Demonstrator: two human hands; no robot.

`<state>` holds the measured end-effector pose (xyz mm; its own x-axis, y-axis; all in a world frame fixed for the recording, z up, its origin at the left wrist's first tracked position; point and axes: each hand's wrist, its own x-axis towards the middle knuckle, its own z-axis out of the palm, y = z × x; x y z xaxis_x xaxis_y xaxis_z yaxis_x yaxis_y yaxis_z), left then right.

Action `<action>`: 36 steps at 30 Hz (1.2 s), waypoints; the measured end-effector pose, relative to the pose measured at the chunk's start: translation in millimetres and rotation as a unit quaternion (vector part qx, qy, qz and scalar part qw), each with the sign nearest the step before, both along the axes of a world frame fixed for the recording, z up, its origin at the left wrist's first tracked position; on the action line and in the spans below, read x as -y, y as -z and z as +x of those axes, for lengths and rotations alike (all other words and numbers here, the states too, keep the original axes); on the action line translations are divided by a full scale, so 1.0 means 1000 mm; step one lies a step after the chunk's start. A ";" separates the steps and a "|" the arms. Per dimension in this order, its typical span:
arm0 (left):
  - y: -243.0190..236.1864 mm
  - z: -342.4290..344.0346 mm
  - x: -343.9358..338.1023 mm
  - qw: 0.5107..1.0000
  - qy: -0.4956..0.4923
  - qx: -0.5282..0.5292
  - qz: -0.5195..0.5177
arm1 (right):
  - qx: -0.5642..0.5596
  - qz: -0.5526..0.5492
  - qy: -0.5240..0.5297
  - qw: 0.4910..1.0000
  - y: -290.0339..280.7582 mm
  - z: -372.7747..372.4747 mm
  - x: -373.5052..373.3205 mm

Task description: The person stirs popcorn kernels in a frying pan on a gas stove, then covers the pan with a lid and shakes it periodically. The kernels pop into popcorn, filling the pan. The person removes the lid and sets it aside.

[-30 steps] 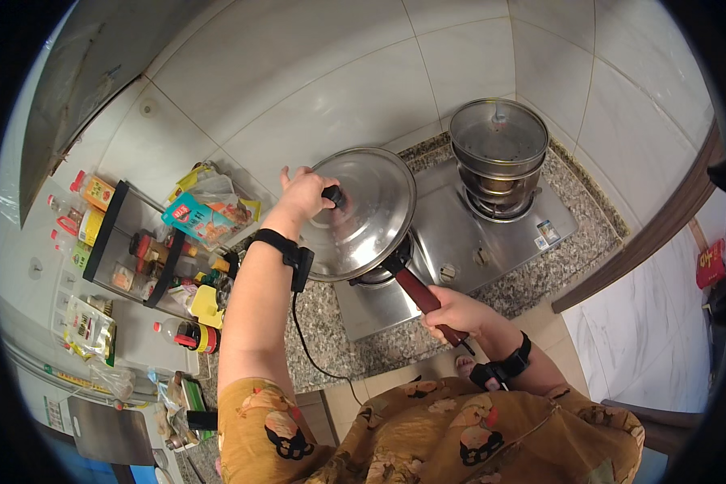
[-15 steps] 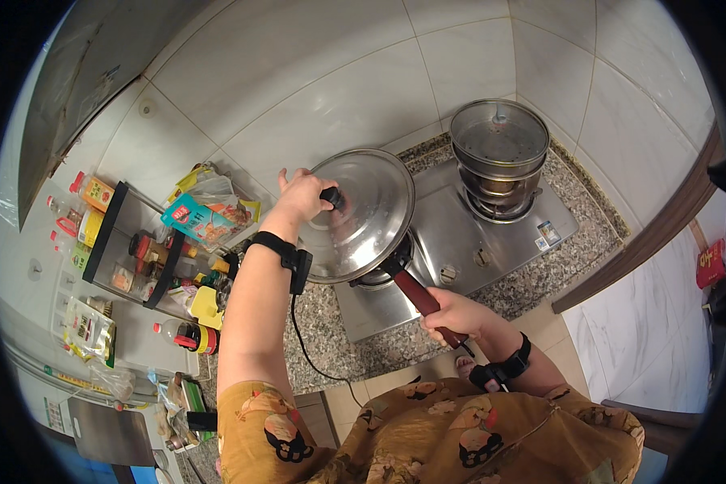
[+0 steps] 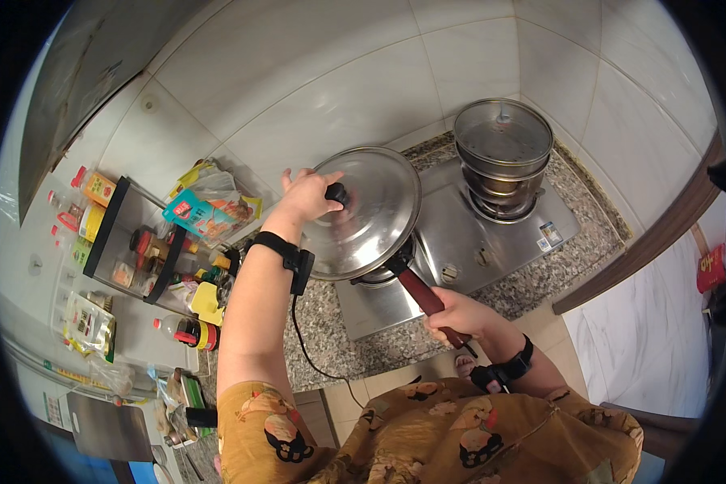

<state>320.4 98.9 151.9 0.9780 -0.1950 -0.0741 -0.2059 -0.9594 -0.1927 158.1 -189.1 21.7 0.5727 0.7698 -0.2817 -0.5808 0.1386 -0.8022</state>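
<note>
A domed metal lid (image 3: 379, 198) with a black knob (image 3: 337, 194) covers a pan on the left burner. The pan itself is almost wholly hidden under the lid. My left hand (image 3: 302, 198) is at the knob, its index finger stretched past one side and its thumb on the other, the fingers apart. I cannot make out any firm grip there. My right hand (image 3: 457, 313) is wrapped round the pan's red-brown handle (image 3: 418, 290), which slants down toward me.
On the right burner stands a stacked metal steamer pot (image 3: 503, 153). Both burners belong to a steel gas stove (image 3: 460, 242) set in a granite counter (image 3: 492, 294). Leftward are a rack (image 3: 105, 230) of bottles, a blue food packet (image 3: 202, 216) and a dark sauce bottle (image 3: 189, 331). Tiled walls rise behind.
My left index finger has straightened away from the knob, and the knob shows more fully between finger and thumb. My right hand keeps its hold on the handle.
</note>
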 end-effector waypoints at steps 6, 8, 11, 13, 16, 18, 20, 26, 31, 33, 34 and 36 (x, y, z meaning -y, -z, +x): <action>-0.037 -0.043 0.045 0.966 0.165 0.195 -0.045 | 0.017 -0.017 -0.002 1.000 0.005 0.003 -0.003; -0.067 -0.095 0.115 0.907 0.343 0.241 -0.044 | 0.015 -0.032 0.006 0.999 -0.002 0.003 0.001; -0.034 -0.165 0.174 0.851 0.419 -0.086 -0.304 | 0.037 -0.038 0.021 0.998 -0.004 0.008 0.005; -0.054 -0.206 0.177 0.718 0.278 -0.423 -0.477 | 0.053 -0.042 0.011 0.998 -0.003 0.009 0.004; -0.121 -0.247 0.177 0.208 -0.042 -0.783 -0.585 | 0.045 -0.028 0.010 0.999 -0.009 0.009 0.003; -0.132 -0.252 0.175 -0.041 -0.245 -0.802 -0.542 | 0.033 -0.041 0.018 0.998 -0.010 0.008 0.001; -0.129 -0.248 0.169 0.072 -0.164 -0.785 -0.594 | 0.045 -0.025 0.013 0.999 -0.012 0.006 0.000; -0.134 -0.179 0.160 0.815 0.372 -0.205 -0.393 | 0.049 -0.049 0.033 0.997 -0.012 0.003 0.015; -0.073 -0.066 0.027 0.972 0.148 0.132 -0.127 | 0.058 -0.016 -0.004 0.998 -0.014 -0.007 0.006; -0.043 -0.047 -0.002 0.979 0.125 0.154 -0.051 | 0.059 -0.014 -0.009 0.998 -0.016 -0.010 0.007; -0.034 -0.041 -0.005 0.983 0.109 0.130 -0.069 | 0.055 -0.014 -0.008 0.998 -0.021 -0.012 0.008; -0.020 -0.033 -0.002 0.988 0.084 0.073 -0.109 | 0.054 -0.020 -0.003 0.998 -0.022 -0.017 0.012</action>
